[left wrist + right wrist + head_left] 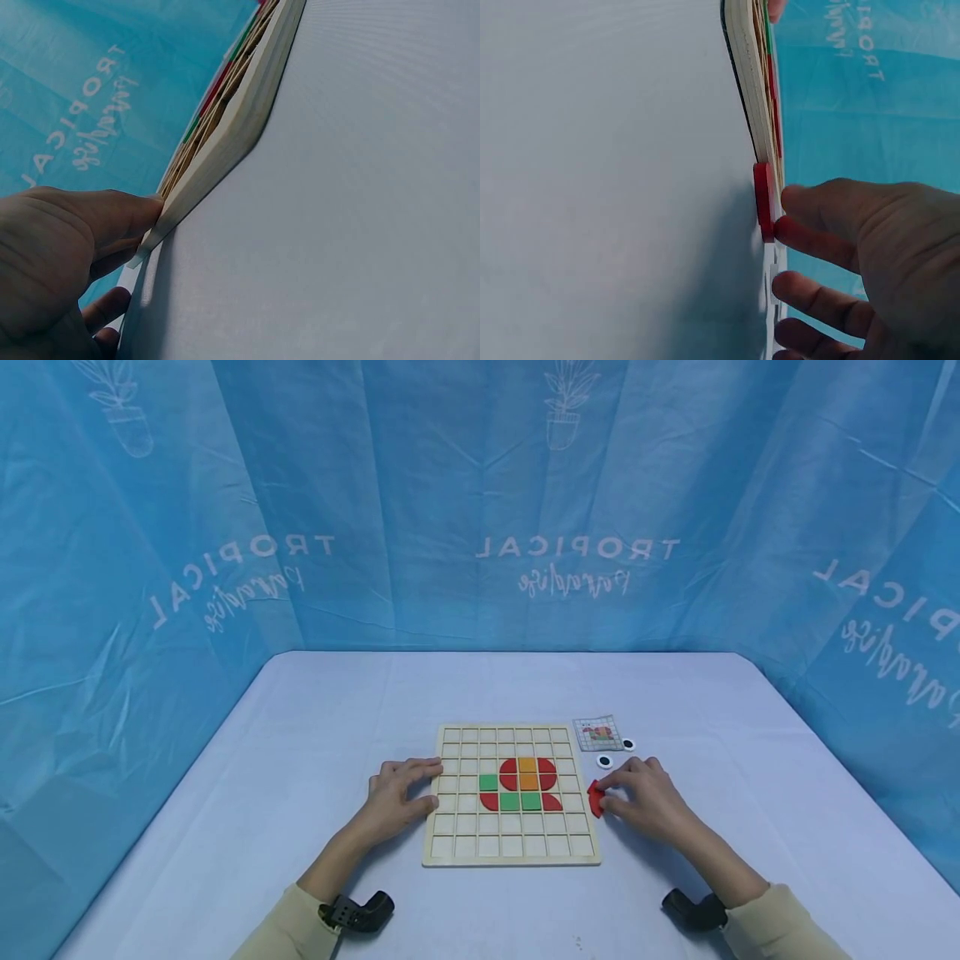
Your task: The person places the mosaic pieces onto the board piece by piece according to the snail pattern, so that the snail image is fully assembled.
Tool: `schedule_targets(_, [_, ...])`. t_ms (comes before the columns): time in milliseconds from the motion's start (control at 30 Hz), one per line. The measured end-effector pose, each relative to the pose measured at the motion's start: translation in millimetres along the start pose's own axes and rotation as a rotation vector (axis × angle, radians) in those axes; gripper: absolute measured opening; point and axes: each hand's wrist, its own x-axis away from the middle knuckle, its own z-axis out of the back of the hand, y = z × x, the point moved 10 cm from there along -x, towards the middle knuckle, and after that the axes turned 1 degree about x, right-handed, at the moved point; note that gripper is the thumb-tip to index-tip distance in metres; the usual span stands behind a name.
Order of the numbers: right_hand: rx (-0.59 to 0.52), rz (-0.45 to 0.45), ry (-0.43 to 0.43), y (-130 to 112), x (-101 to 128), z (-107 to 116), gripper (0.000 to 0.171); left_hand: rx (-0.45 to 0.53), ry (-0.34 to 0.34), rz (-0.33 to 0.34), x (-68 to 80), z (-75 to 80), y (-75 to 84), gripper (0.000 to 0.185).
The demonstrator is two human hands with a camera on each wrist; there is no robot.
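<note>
A wooden grid board lies flat on the table with several red, orange and green tiles set in its middle cells. At its left edge rests my left hand, thumb and fingertips spread along the rim; the left wrist view shows the thumb tip on the board's side. Just right of the board lie red pieces, their far side partly covered by my right hand. In the right wrist view, the thumb and index fingertips reach a red piece lying by the board's edge, while the other fingers stay extended.
Beyond the right hand lie two white discs with black centres, one near disc and one farther disc. A small printed pattern card sits by the board's far right corner. Blue printed curtains surround the white table.
</note>
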Motion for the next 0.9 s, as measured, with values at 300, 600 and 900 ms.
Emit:
schedule_targets(300, [0.014, -0.051, 0.020, 21, 4, 7, 0.020, -0.008, 0.003, 0.006, -0.1, 0.7, -0.5, 0.047])
schedule_targets(600, [0.047, -0.104, 0.031, 30, -4, 3, 0.038, -0.012, 0.023, -0.015, 0.2, 1.9, 0.9, 0.046])
schedule_targets(900, [0.085, -0.068, 0.046, 23, -10, 0, 0.030, -0.018, 0.012, 0.018, -0.5, 0.4, -0.3, 0.045])
